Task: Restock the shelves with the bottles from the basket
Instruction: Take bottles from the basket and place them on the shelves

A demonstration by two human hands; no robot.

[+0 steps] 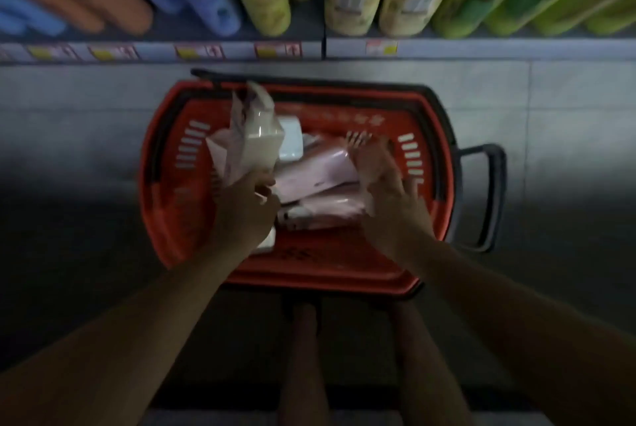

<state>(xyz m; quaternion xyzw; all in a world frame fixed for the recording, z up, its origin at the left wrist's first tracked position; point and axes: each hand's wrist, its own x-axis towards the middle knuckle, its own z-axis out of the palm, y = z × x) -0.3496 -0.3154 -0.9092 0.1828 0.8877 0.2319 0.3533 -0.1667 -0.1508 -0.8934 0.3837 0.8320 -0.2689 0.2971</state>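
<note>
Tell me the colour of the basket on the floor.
Red, with a black handle; the basket shows clearly in the head view.
</note>
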